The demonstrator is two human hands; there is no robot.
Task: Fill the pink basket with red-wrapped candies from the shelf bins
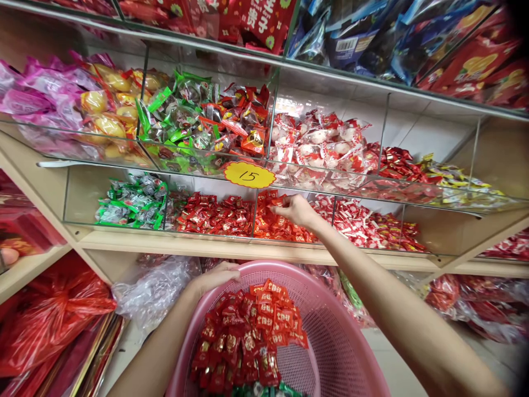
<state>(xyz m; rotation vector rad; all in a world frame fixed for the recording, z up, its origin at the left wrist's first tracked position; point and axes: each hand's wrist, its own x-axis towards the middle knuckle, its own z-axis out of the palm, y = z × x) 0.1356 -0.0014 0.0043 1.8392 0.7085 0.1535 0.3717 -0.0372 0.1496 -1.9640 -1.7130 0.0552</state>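
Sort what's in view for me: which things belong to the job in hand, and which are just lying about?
Seemingly in use:
- pink basket, left hand at its rim
- red packets inside it
- orange-red packets in the lower compartment, right hand at them

Apparently just around:
- yellow "15" tag
- clear plastic bag
- red plastic bag

Packets (pixel 264 317) lie in the basket (pixel 345 331), before the shelf (pixel 198 246).

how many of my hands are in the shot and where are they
2: your left hand is at the rim of the pink basket, and your right hand is at the bright red candies in the lower shelf.
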